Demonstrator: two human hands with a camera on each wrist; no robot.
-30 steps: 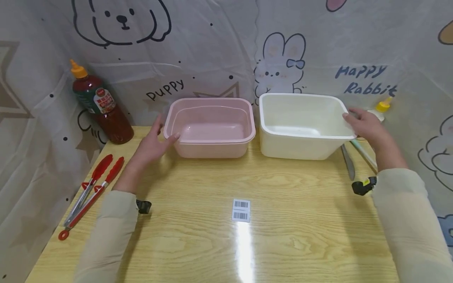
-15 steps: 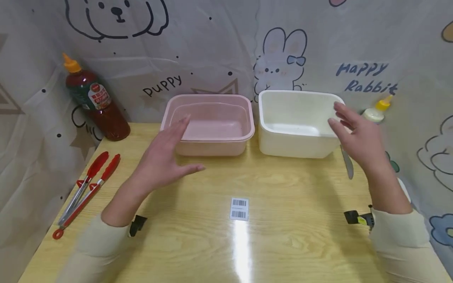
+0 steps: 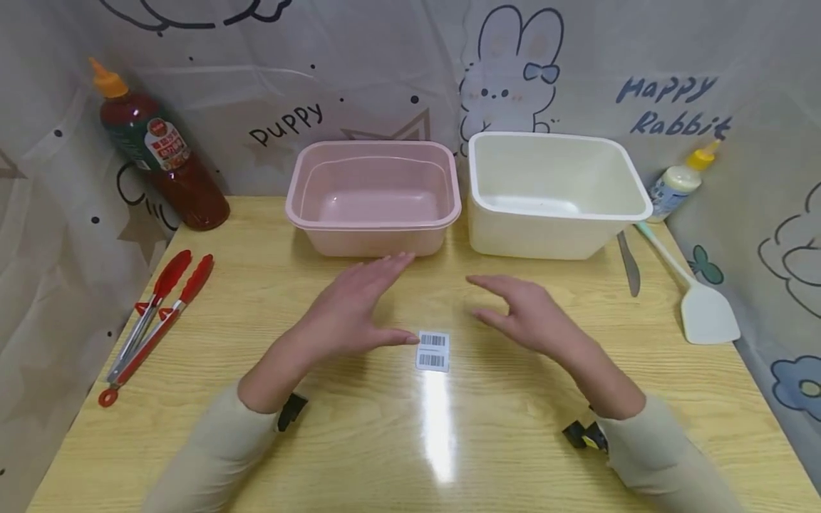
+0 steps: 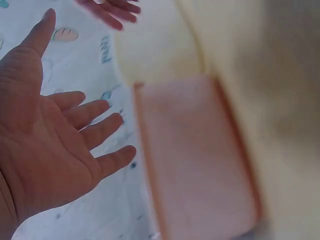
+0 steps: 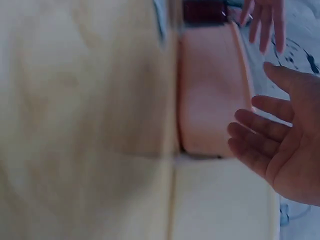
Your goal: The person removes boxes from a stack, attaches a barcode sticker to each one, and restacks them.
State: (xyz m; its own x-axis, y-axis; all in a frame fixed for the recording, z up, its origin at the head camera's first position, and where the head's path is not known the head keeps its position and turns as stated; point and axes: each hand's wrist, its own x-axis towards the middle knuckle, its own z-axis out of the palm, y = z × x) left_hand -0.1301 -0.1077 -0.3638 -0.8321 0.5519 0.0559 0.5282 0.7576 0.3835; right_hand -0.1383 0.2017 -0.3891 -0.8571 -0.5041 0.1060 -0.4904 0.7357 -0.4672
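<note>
While the barcode label (image 3: 433, 350) lies lengthwise toward the tubs, both hands' fingers (image 3: 385, 267) hover relaxed, empty.

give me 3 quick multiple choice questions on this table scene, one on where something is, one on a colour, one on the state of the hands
1. Where do the red tongs lie?
A. inside the pink tub
B. on the table's left side
C. beside the spatula

2. What colour is the right-hand tub?
A. cream white
B. blue
C. black

3. How are the left hand and right hand?
A. both gripping tubs
B. one holding the knife
C. both open, holding nothing

Answers: 1 B, the tongs lie near the left edge, below the sauce bottle. 2 A, it stands pale cream beside the pink tub. 3 C, their fingers are straight over the table near the barcode label.
</note>
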